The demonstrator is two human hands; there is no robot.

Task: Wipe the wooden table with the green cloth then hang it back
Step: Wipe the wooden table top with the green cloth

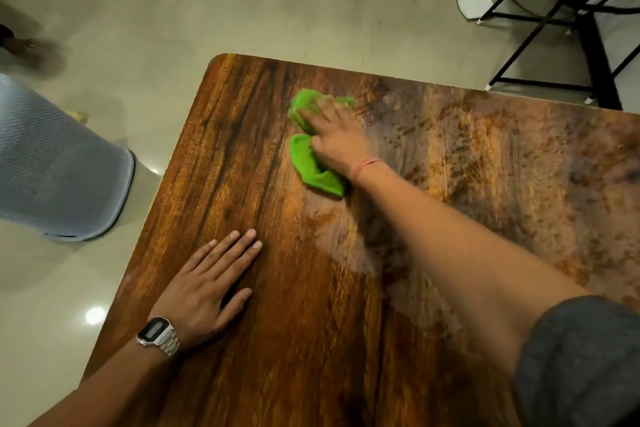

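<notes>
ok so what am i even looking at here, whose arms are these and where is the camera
There is no machine here. The camera sits on a person's head and looks down, so the two arms are that person's own. The surface is a wooden table. The right hand presses a green cloth flat on the table; it looks blurred, which suggests wiping. The left hand, with a wristwatch, rests flat on the wood and holds nothing. On the floor beyond stand a grey chair and a black metal frame.

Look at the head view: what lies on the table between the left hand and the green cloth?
Nothing: in the head view only bare wooden table lies between the flat left hand and the green cloth under the right hand.
</notes>
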